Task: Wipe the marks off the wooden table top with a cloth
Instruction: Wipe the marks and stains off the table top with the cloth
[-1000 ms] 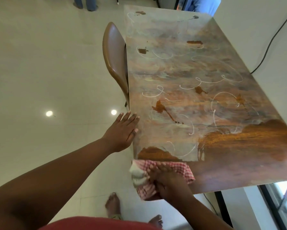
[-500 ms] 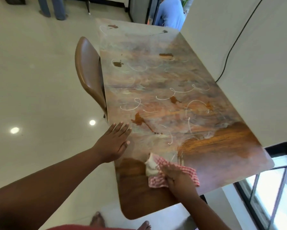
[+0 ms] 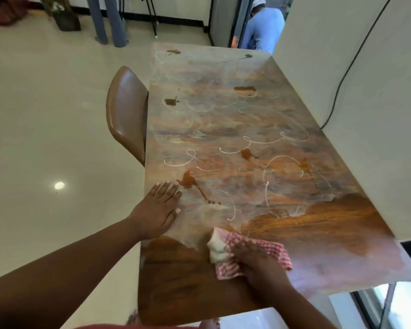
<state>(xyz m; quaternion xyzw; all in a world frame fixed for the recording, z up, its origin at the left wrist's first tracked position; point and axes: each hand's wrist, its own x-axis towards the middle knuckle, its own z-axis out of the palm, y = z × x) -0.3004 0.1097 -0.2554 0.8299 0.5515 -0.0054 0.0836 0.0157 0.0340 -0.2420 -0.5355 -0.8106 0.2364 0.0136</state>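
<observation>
1. No readable text anywhere, as far as I can see: no labels, brand names, numbers or signs.
2. The white squiggles (image 3: 233,148) on the wooden table top (image 3: 330,233) are just loops and curls, not letters or digits.
3. The red-and-white checked cloth (image 3: 247,255) at the near end has only its check pattern, no tag or print showing.
4. The stuff at the far end of the room is too small and blurry to make out any writing.
</observation>
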